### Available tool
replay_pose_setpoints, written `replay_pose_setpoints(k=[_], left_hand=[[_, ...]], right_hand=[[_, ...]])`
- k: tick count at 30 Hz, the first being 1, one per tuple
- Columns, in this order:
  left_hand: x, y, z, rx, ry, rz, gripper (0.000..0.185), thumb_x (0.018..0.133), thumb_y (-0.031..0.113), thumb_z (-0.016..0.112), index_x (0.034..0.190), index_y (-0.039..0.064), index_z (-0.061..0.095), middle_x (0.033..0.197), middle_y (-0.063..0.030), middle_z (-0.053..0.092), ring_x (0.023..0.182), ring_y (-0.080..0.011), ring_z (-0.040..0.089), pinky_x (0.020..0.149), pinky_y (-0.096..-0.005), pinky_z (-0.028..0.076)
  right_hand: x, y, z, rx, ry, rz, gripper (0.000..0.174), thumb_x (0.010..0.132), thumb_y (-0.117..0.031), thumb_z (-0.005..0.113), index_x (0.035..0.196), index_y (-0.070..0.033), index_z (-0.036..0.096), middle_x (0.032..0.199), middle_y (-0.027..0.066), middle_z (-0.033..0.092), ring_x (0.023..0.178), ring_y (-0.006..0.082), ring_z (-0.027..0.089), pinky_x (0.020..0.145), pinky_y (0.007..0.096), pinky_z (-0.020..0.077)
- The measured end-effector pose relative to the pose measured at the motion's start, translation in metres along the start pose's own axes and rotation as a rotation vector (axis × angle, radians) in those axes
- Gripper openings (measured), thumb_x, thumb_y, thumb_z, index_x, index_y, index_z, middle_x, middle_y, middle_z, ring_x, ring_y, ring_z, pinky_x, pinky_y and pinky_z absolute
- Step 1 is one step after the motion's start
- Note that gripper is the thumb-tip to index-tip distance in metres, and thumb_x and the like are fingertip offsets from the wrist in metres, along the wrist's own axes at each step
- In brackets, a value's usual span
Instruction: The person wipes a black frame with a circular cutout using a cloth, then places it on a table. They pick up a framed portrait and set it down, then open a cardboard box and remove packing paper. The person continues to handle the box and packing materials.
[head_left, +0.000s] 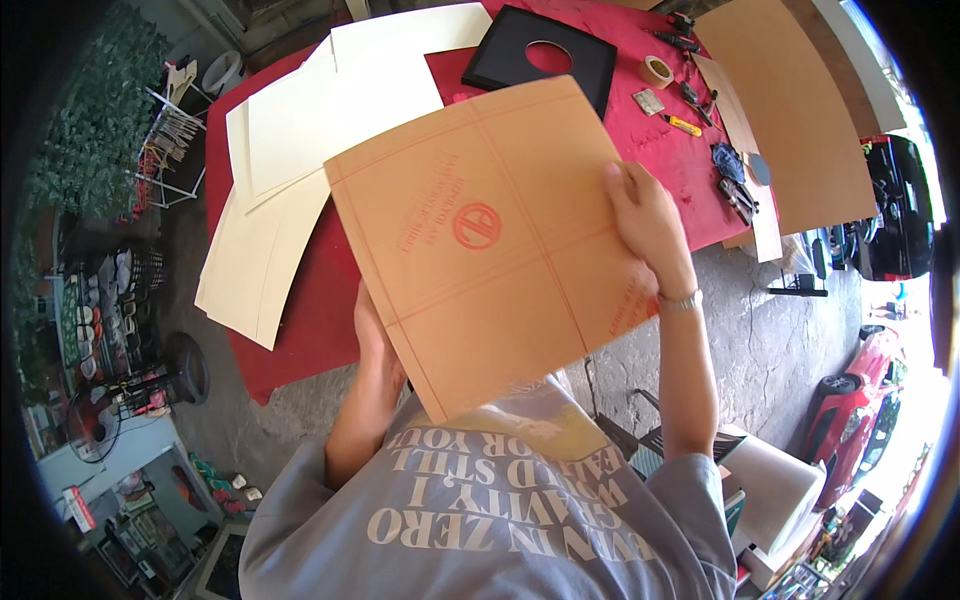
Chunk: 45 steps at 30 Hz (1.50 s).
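I hold a stiff rectangular sheet faced in brown kraft paper (465, 285), tilted in front of my chest and over the table's near edge. Red lines, a round red emblem and writing are printed on it. My right hand (649, 214), with a watch or bracelet at the wrist, grips the sheet's right edge, thumb on the face. At the lower left edge, my left hand (375, 330) supports it, its fingers mostly hidden behind. Beyond the sheet lies a black panel (491, 56) with an oval opening, partly covered by the sheet.
Cream-white boards (330, 112) overlap on the left of the red-covered table (300, 360). On its right are a tape roll (657, 72), a yellow utility knife (682, 125), a blue cloth (727, 163) and several tools. A large brown board (795, 120) stands beyond. A fan (97, 427) is at left.
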<state>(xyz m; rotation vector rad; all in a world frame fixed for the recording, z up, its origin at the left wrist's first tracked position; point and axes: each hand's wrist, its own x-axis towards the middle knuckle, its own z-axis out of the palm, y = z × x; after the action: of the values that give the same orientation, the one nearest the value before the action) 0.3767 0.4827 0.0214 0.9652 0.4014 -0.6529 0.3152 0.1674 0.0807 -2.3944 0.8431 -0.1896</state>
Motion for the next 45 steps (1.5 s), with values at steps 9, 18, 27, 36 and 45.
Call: replay_pose_setpoints(k=[9,18,27,36,45], left_hand=[[-0.052,-0.061,0.089,0.190,-0.437,0.164,0.062,0.113,0.049,0.030,0.159,0.008,0.033,0.152,-0.0106,0.047,0.136,-0.0229,0.051,0.109,-0.0382,0.048],[-0.031,-0.120,0.155,-0.023,-1.038,0.071,0.065,0.112,0.053,0.032,0.157,0.006,0.034,0.151,-0.0113,0.046,0.135,-0.0221,0.050,0.107,-0.0393,0.048],[-0.045,-0.139,0.061,0.208,-0.766,-0.110,0.062,0.112,0.053,0.033,0.150,0.004,0.040,0.144,-0.0117,0.051,0.129,-0.0222,0.053,0.104,-0.0390,0.049],[-0.007,-0.128,0.047,0.440,-0.622,-0.075,0.060,0.112,0.053,0.034,0.143,0.003,0.046,0.136,-0.0121,0.056,0.123,-0.0224,0.056,0.102,-0.0387,0.050],[0.024,-0.099,-0.016,0.465,-0.429,-0.073,0.059,0.112,0.052,0.035,0.137,0.001,0.052,0.129,-0.0126,0.060,0.117,-0.0225,0.060,0.099,-0.0384,0.051]], right_hand=[[-0.129,0.100,-0.141,-0.102,0.568,-0.020,0.047,0.110,-0.038,0.043,0.125,0.003,0.063,0.119,0.0230,0.067,0.111,0.0370,0.063,0.099,0.0443,0.0465],[-0.222,0.218,-0.162,1.095,0.784,-0.141,0.062,0.111,-0.048,0.037,0.156,-0.005,0.041,0.155,0.0142,0.049,0.137,0.0254,0.051,0.114,0.0437,0.0439],[-0.267,0.221,-0.113,1.116,0.534,-0.058,0.068,0.109,-0.048,0.045,0.160,-0.004,0.032,0.164,0.0156,0.035,0.151,0.0222,0.024,0.122,0.0381,0.0270],[-0.206,0.184,-0.057,1.257,0.004,0.269,0.073,0.109,-0.056,0.042,0.158,-0.001,0.036,0.157,0.0125,0.046,0.141,0.0168,0.045,0.115,0.0327,0.0391],[-0.109,0.221,0.066,1.134,-0.142,0.484,0.055,0.110,-0.050,0.044,0.134,-0.005,0.065,0.119,0.0091,0.072,0.102,0.0149,0.068,0.081,0.0338,0.0556]])
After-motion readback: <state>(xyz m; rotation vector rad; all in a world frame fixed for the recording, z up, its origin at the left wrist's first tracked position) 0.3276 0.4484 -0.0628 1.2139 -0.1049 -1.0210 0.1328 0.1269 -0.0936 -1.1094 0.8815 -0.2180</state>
